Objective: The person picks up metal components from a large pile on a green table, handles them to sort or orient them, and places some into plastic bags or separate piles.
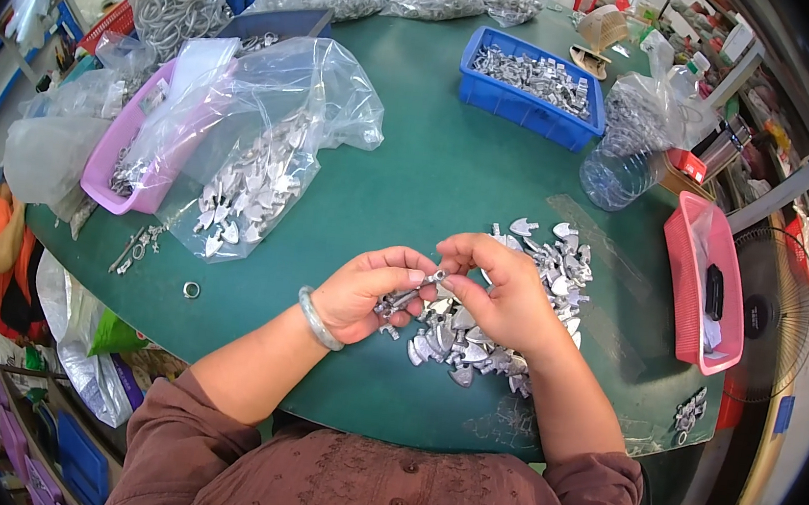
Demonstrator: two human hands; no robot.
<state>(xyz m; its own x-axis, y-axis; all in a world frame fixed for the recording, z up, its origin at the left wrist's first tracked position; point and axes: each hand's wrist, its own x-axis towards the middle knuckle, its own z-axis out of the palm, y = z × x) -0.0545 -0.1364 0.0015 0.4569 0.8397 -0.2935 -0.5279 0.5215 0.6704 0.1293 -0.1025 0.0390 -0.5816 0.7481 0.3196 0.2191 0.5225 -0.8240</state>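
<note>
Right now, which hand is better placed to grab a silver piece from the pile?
Probably the right hand: it overlaps the silver pile in this view, while the left hand cradles several small metal parts.

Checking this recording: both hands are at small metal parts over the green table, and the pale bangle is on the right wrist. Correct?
Not quite: the head view shows the pale bangle on the left wrist, not the right. The left hand and right hand are indeed at small metal parts over the green table.
</note>
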